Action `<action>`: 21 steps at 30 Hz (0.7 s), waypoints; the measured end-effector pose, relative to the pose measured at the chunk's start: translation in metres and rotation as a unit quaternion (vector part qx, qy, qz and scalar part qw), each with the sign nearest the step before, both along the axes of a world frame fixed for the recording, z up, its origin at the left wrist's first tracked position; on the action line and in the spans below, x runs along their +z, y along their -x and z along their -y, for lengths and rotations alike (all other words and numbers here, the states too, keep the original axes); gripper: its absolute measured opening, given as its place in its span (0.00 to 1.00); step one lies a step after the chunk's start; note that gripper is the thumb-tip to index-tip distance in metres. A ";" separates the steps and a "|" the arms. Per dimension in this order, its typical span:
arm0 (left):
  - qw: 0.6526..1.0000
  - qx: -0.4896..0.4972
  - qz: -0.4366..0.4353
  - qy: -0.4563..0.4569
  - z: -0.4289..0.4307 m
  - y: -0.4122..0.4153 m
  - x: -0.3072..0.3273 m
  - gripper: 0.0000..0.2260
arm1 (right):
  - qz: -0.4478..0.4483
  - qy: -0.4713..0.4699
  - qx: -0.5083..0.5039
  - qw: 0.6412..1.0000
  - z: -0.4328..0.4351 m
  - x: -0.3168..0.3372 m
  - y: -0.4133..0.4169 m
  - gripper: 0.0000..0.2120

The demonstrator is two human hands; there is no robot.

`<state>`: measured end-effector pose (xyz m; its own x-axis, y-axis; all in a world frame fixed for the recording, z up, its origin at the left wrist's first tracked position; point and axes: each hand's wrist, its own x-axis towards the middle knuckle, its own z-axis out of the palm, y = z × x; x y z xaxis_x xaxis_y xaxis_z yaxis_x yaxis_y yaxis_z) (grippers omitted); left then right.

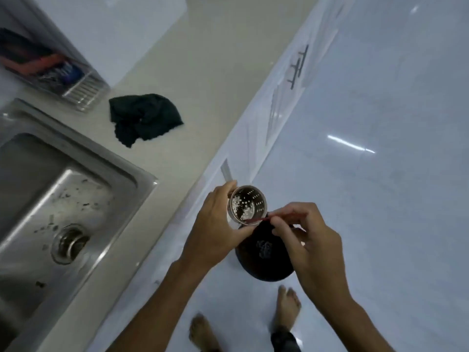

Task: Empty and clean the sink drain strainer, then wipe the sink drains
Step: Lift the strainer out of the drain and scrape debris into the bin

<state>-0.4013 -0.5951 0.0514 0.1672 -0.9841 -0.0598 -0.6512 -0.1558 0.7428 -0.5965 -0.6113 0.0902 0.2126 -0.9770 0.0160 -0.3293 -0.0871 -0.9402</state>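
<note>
A: Where is the strainer [248,205]?

B: Off the counter, over the floor; it is a perforated metal cup, tilted so its open mouth faces the camera, with pale bits stuck on the inside bottom; the left hand [215,231] wraps round its outer wall, fingers closed on it, thumb near the rim.

A: And the other hand?

B: The right hand [308,240] pinches a thin red stick [261,218] between thumb and fingertips; the stick's far end touches the strainer's lower rim; the rest of the fingers are curled narrow.

A: What lies beneath?

B: A dark round bin [264,260] on the pale glossy floor [380,174], directly under both hands, with a clump of something inside; two bare feet stand just beside it.

A: The sink?

B: The steel sink [76,199] sits to the left, its basin speckled with dark debris, the open drain [69,243] near the front; a crumpled dark cloth [144,118] lies on the beige counter [203,72] beyond it; further back a clear rack [76,87] holds blurred items.

A: Any writing?

B: A blue label shows in the rack; too blurred to read.
</note>
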 end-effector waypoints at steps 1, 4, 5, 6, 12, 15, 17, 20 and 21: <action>1.000 -0.005 -0.011 -0.008 0.003 0.007 -0.012 0.37 | -0.008 -0.001 0.000 1.000 0.003 -0.013 0.003 0.10; 0.999 -0.020 -0.018 -0.029 0.016 0.039 -0.080 0.33 | -0.077 -0.007 0.015 0.997 0.012 -0.080 0.025 0.08; 0.999 -0.019 -0.020 -0.039 0.018 0.045 -0.104 0.33 | -0.095 -0.010 0.020 0.995 0.015 -0.105 0.030 0.08; 0.998 -0.016 -0.020 -0.048 0.019 0.051 -0.130 0.33 | -0.108 -0.017 0.018 0.994 0.016 -0.131 0.035 0.08; 0.995 -0.013 0.003 -0.098 0.011 0.068 -0.264 0.34 | -0.108 -0.075 -0.083 0.988 -0.001 -0.269 0.055 0.08; 0.993 -0.036 0.012 -0.115 0.001 0.071 -0.307 0.35 | -0.125 -0.089 -0.055 0.987 -0.030 -0.316 0.052 0.10; 0.992 -0.043 0.022 -0.117 -0.005 0.072 -0.325 0.35 | -0.136 -0.121 -0.065 0.981 -0.039 -0.342 0.051 0.10; 0.992 -0.041 0.038 -0.116 -0.013 0.069 -0.341 0.36 | -0.131 -0.124 -0.124 0.976 -0.042 -0.366 0.051 0.09; 0.991 -0.043 0.044 -0.118 -0.015 0.069 -0.345 0.36 | -0.131 -0.123 -0.122 0.976 -0.046 -0.370 0.048 0.09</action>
<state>-0.4699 -0.5798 -0.2933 0.0982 -0.9551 -0.2796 -0.7303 -0.2600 0.6317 -0.6448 -0.5658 -0.2795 -0.0617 -0.9665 -0.2493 -0.5444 0.2419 -0.8032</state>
